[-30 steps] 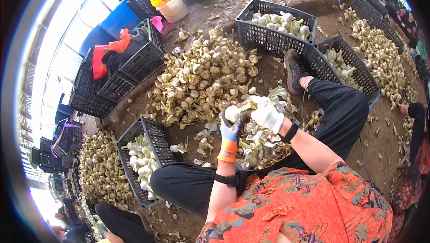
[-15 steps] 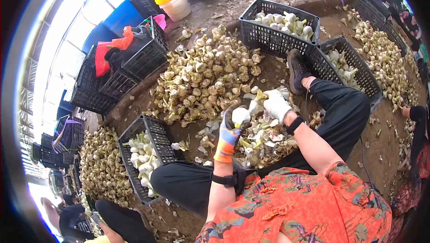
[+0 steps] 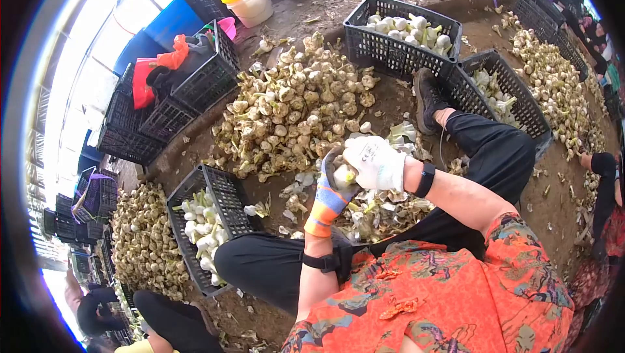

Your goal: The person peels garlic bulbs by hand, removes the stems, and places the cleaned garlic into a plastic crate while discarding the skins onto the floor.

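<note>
A garlic bulb [image 3: 344,176] sits in my left hand [image 3: 327,198], which wears an orange and blue glove with a dark palm and is closed around it. My right hand [image 3: 375,163], in a white glove with a black wristband, presses on the same bulb from above with its fingers curled; its fingertips are partly hidden. Beneath both hands lies a heap of peeled garlic skins and stalks [image 3: 384,213] between my legs. Just beyond them rises a big pile of unpeeled garlic bulbs [image 3: 293,109].
Black crates of white garlic stand at my left knee [image 3: 234,213], past my foot [image 3: 400,53] and beside my right leg [image 3: 530,109]. Stacked crates [image 3: 185,96] and a white bucket [image 3: 252,8] are at the back left. Other people sit at both edges.
My right hand has come left from the skins onto the bulb, covering part of it. My left hand still holds a bulb in nearly the same place.
</note>
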`<state>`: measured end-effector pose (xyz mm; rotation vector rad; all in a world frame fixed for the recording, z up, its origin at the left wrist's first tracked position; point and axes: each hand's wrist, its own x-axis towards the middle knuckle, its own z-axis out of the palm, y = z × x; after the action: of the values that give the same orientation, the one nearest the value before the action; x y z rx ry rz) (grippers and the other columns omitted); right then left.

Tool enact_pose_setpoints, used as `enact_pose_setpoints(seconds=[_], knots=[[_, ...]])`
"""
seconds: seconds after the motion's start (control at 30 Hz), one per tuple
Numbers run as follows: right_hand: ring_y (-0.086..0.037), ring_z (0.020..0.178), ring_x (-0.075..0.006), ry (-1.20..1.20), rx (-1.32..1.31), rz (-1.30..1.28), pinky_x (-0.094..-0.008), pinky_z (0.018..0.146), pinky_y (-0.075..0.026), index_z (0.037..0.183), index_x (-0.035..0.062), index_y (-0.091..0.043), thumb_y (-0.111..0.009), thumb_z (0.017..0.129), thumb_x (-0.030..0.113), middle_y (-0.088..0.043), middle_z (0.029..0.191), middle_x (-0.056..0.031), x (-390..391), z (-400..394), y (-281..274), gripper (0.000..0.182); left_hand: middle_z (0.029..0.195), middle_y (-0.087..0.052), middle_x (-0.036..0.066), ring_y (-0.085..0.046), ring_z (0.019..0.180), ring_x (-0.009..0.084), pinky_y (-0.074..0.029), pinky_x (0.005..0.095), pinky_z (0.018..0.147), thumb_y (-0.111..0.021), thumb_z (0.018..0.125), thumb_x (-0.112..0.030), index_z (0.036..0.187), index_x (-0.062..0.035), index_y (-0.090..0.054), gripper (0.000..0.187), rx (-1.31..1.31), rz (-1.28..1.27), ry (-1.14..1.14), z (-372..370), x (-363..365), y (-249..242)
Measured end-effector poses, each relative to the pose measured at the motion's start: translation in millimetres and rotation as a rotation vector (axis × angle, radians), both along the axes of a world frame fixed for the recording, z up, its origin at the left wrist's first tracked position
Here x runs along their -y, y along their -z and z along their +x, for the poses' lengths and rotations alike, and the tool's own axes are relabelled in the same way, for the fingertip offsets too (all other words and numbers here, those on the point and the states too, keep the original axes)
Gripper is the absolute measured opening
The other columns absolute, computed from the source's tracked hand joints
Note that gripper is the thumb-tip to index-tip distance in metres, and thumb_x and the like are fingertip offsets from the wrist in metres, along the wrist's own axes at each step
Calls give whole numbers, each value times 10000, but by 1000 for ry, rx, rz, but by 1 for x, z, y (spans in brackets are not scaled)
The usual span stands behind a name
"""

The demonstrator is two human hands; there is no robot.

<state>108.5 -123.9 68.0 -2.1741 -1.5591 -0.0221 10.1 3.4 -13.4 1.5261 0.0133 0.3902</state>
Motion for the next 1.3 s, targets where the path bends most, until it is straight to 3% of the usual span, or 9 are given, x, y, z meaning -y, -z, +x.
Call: enact_pose_setpoints(seconds=[0.2, 0.4, 0.67, 0.7, 0.83, 0.93, 1.1, 1.2, 1.3], knots=[[-572, 775, -370, 167, -212, 248, -440, 682, -464, 811, 22, -560, -599, 735, 137, -554, 804, -181, -5, 5, 21, 143, 1167, -557, 103, -566, 1023, 180, -511, 303, 864, -691, 749, 72, 1217, -30, -463, 531, 105, -445, -244, 2, -6, 6], [-550, 799, -378, 229, -175, 326, -449, 691, -454, 819, 22, -522, -611, 704, 105, -534, 832, -186, -13, 3, 51, 168, 1025, -646, 94, -611, 926, 173, -516, 298, 822, -664, 803, 38, 1054, -13, -610, 262, 36, -415, -450, -1, -11, 15], [-574, 902, -383, 669, -374, 148, -426, 803, -460, 889, 18, -621, -583, 753, 180, -593, 936, -224, 3, 47, 88, 215, 1226, -568, 109, -564, 1089, 214, -503, 330, 878, -614, 894, -206, 1304, -47, -469, 463, 80, -768, -216, -11, -20, -10], [-591, 889, -377, 624, -389, -62, -419, 801, -467, 884, 23, -643, -569, 767, 204, -616, 920, -221, 10, 51, 98, 228, 1267, -539, 119, -546, 1125, 262, -492, 423, 921, -578, 911, -261, 1339, -77, -420, 492, 126, -816, -192, -10, -23, -1], [-626, 861, -384, 296, -303, -528, -413, 804, -486, 851, 13, -677, -541, 785, 254, -655, 875, -234, 35, 63, 194, 284, 1253, -548, 135, -536, 1127, 341, -488, 503, 899, -536, 925, -344, 1305, -110, -457, 453, 188, -1164, -108, -14, -37, -1], [-609, 932, -405, 644, -544, -365, -429, 844, -476, 883, -25, -652, -545, 743, 210, -641, 931, -259, 11, 67, 203, 294, 1217, -573, 147, -547, 1094, 380, -510, 500, 851, -528, 923, -376, 1249, -122, -517, 414, 237, -1416, -66, -21, -62, 20], [-599, 950, -411, 780, -386, -58, -452, 835, -483, 989, 12, -622, -550, 758, 171, -624, 979, -274, -30, 117, 239, 290, 997, -639, 170, -619, 862, 347, -570, 354, 644, -573, 907, -290, 1030, -56, -603, 265, 49, -1390, -483, -34, -96, 46], [-610, 951, -377, 683, -447, -164, -436, 827, -490, 1018, 56, -635, -569, 790, 189, -638, 1010, -225, -53, 153, 258, 272, 1028, -628, 127, -604, 937, 257, -572, 365, 675, -628, 873, -256, 1073, -71, -571, 278, 366, -1486, -675, -54, -130, 17], [-619, 956, -343, 617, -534, -271, -403, 825, -496, 1020, 79, -659, -652, 763, 230, -657, 992, -189, -55, 176, 290, 298, 1291, -462, 231, -531, 1121, 325, -531, 424, 899, -651, 827, -421, 1249, -37, -451, 605, 733, -1283, -719, -77, -167, -13]])
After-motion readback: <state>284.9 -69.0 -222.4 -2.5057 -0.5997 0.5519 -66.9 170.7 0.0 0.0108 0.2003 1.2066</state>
